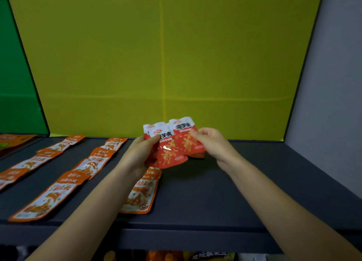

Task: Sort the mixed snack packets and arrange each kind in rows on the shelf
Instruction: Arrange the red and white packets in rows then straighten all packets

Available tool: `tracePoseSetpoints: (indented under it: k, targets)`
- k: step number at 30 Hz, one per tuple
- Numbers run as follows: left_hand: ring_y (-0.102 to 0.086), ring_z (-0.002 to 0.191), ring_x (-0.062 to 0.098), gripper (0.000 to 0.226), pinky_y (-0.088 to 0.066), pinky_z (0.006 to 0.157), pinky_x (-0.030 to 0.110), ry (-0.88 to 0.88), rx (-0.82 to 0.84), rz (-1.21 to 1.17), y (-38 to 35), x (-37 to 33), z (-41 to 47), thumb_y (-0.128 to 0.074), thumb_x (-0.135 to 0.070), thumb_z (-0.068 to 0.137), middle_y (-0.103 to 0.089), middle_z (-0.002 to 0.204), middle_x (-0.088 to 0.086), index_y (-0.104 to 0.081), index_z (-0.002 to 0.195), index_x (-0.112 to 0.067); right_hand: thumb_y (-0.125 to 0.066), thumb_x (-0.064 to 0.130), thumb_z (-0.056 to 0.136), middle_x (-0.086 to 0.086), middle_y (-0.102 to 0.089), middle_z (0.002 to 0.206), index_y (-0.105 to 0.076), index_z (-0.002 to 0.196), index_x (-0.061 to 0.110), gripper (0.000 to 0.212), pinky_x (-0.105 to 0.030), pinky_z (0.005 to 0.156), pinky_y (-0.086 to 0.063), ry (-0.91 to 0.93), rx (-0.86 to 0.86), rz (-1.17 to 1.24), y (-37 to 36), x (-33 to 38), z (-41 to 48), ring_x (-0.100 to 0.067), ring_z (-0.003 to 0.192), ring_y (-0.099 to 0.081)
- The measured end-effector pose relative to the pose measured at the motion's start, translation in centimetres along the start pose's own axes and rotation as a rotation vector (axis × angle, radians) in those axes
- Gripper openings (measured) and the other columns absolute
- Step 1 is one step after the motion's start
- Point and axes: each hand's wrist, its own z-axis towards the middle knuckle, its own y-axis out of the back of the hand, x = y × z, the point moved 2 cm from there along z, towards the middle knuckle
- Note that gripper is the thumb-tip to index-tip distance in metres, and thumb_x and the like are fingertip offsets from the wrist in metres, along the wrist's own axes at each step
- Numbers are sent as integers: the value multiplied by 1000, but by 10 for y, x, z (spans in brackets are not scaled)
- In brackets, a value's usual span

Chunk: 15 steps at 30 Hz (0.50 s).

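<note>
At the far left a green panel point(17, 74) stands beside the yellow back panel point(137, 65) of the dark grey shelf point(244, 182). Orange snack packets point(47, 198) lie flat on the left half of the shelf in rows running from the front edge toward the back. One more orange packet point(143, 192) lies nearer the middle, partly hidden under the left forearm. The left grip point(139, 153) is curled round the lower left side of a fan of red-and-white packets point(174, 143), with the thumb on the front and the fingers behind. These packets overlap one another with their white tops up. They are held near the middle of the shelf, toward the back. Whether their lower edges touch the shelf cannot be told. The right grip point(211, 143) pinches the rightmost packet of the fan at its right edge. A pale grey wall point(333, 104) closes the shelf on the right.
</note>
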Motion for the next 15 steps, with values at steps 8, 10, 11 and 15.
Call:
tracePoseSetpoints:
  k: [8, 10, 11, 15]
  targets:
    - [-55, 32, 2, 17, -44, 36, 13, -19, -109, -14, 25, -15, 6, -47, -15, 95, -59, 59, 0, -52, 80, -12, -58, 29, 89, -7, -69, 85, -56, 71, 17, 22, -30, 72, -45, -154, -113, -277, 18, -41, -25, -20, 80, -63]
    - [-55, 33, 2, 16, -44, 37, 14, -20, -109, -10, 24, -14, 7, -47, -15, 95, -56, 65, 2, -52, 80, -12, -58, 31, 89, -11, -72, 91, -59, 77, 13, 21, -34, 79, -49, -141, -135, -346, 13, -45, -27, -25, 88, -66]
    - [-55, 33, 2, 17, -45, 39, 15, -20, -107, -15, 23, -12, 7, -47, -15, 95, -57, 63, 1, -53, 80, -12, -57, 33, 89, -11, -72, 93, -59, 77, 14, 22, -35, 81, -50, -140, -147, -389, 11, -45, -27, -25, 91, -66]
    - [-58, 37, 3, 15, -47, 41, 15, -4, -84, -44, 18, -5, 8, -49, -15, 94, -63, 51, -4, -55, 82, -12, -52, 41, 89, -4, -69, 97, -52, 72, 22, 25, -33, 81, -48, -187, -170, -622, 9, -46, -27, -24, 96, -63]
